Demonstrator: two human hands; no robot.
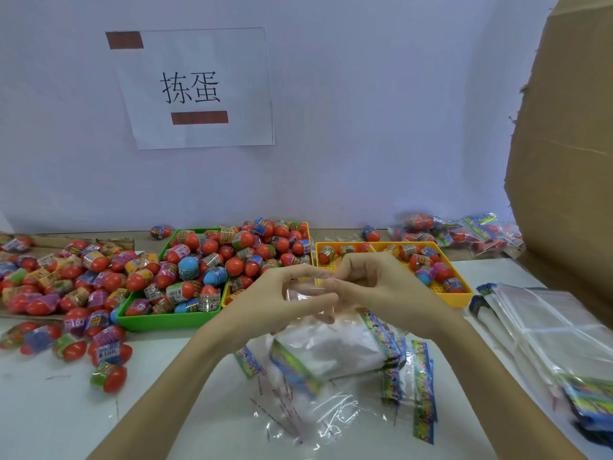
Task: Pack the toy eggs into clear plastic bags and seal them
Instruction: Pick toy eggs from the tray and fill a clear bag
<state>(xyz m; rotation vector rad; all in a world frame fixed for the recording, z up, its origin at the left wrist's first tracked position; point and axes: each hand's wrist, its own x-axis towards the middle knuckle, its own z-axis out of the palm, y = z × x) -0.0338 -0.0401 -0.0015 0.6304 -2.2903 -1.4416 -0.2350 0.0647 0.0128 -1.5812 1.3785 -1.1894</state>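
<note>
Both hands are up in the middle, close together, and they pinch the top of one clear bag [306, 295]. The left hand [278, 300] holds it at about 9 o'clock and the right hand [371, 287] holds it at about 3 o'clock, with curled fingers and thumbs on the thin plastic. I think they are pulling the mouth of the bag open, so no egg is in it yet. The bag is see-through and crinkly and hard to see. It hangs down toward 6 o'clock, with its long side running from the hands toward the person. Under it, on the white surface [66, 410], lies a pile of more bags [335, 363] with bright rainbow strips. The toy eggs [205, 260] are what comes next. They lie at about 10 o'clock from the hands, heaped in a green tray [166, 322]. They have red bottoms and colored wrappers on top, and a few are blue. The left hand is nearer to that heap. A yellow tray [461, 298] at 1 o'clock holds only a few eggs, and the right hand is nearer to that one. More loose eggs spread over the surface far out at 9 o'clock. Filled bags [457, 230] lie at 2 o'clock by the wall.
</note>
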